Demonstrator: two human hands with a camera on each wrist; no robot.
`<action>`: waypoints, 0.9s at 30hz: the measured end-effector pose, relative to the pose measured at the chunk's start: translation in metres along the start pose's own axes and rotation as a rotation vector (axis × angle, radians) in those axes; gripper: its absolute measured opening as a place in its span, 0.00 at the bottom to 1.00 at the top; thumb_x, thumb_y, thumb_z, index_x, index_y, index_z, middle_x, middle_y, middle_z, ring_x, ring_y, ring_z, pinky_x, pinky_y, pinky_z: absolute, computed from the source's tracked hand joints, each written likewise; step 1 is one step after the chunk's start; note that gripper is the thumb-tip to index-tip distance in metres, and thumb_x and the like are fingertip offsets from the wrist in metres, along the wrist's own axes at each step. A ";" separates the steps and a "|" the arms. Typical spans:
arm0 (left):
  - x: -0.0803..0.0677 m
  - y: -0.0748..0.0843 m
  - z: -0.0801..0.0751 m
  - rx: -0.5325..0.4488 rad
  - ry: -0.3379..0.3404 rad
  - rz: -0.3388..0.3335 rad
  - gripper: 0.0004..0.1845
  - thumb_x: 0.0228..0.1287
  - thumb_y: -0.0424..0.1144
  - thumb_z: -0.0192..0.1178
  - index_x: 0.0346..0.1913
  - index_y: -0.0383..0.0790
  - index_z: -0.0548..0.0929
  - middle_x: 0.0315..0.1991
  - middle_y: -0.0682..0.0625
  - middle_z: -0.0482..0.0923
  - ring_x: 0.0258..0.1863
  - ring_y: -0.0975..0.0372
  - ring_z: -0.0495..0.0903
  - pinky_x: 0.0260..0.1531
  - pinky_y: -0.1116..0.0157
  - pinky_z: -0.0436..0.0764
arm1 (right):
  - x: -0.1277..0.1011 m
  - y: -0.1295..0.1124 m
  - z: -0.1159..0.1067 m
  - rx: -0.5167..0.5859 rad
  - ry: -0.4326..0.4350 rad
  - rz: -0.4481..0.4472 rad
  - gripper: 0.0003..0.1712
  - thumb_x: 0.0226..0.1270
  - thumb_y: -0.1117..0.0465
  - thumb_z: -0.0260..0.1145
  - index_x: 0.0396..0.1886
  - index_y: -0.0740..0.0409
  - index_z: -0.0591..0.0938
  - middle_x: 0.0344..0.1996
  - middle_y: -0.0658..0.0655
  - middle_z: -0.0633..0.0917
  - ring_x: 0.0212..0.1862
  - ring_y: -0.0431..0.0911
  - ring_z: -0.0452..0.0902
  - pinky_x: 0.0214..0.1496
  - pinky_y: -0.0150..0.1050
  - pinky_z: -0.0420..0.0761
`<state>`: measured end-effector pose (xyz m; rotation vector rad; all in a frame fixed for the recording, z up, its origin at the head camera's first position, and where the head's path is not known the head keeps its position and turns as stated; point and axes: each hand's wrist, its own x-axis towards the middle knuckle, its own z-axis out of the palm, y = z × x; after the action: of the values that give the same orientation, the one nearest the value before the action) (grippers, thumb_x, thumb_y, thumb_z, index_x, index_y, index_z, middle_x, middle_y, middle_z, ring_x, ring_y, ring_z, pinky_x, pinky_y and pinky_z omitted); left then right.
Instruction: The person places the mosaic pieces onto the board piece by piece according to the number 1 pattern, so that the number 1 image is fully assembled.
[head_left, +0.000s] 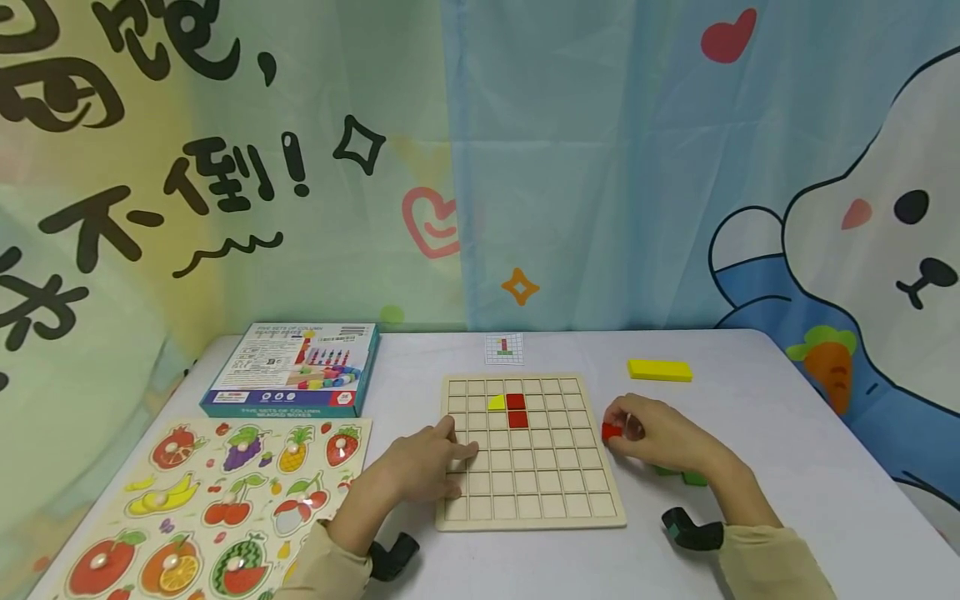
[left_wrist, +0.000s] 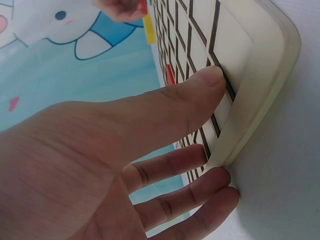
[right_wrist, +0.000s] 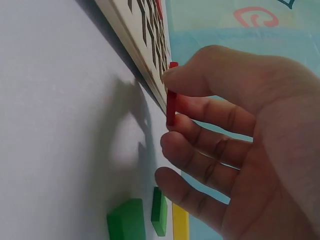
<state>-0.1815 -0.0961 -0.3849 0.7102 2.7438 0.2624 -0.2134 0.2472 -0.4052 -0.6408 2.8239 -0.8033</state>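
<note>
A wooden grid board (head_left: 536, 527) lies flat on the white table. On it, near the top, sit a yellow piece (head_left: 497, 403) and two red square tiles (head_left: 517, 419), one red above the other. My left hand (head_left: 416, 467) rests at the board's left edge; in the left wrist view its thumb (left_wrist: 207, 80) lies on the grid and the other fingers are against the rim. Just right of the board, my right hand (head_left: 667, 433) pinches another red tile (right_wrist: 171, 107) between thumb and fingers, above the table. Green pieces (head_left: 694, 479) lie partly hidden beneath the right forearm.
Behind the board lies a small card (head_left: 504, 349) with a coloured grid pattern. A yellow block (head_left: 660, 371) is at the back right. On the left are a boxed set (head_left: 292, 371) and a fruit picture board (head_left: 358, 427). A printed curtain (head_left: 570, 167) hangs behind.
</note>
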 end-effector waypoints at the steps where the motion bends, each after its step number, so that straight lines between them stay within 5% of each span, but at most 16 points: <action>1: 0.000 0.000 0.000 -0.002 0.001 0.001 0.31 0.51 0.45 0.70 0.61 0.55 0.76 0.46 0.52 0.68 0.34 0.64 0.67 0.27 0.61 0.71 | 0.000 -0.001 0.000 0.001 0.006 0.000 0.11 0.57 0.61 0.68 0.39 0.55 0.77 0.27 0.48 0.76 0.32 0.42 0.70 0.32 0.30 0.72; 27: 0.000 0.000 0.001 -0.011 0.000 0.004 0.31 0.51 0.44 0.70 0.62 0.55 0.76 0.45 0.53 0.68 0.34 0.64 0.67 0.27 0.63 0.70 | 0.013 -0.024 0.014 0.051 0.058 -0.021 0.14 0.58 0.56 0.69 0.42 0.53 0.77 0.28 0.48 0.75 0.30 0.41 0.69 0.29 0.30 0.69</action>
<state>-0.1811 -0.0965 -0.3855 0.7133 2.7393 0.2785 -0.2128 0.2164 -0.4043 -0.6506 2.8421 -0.9085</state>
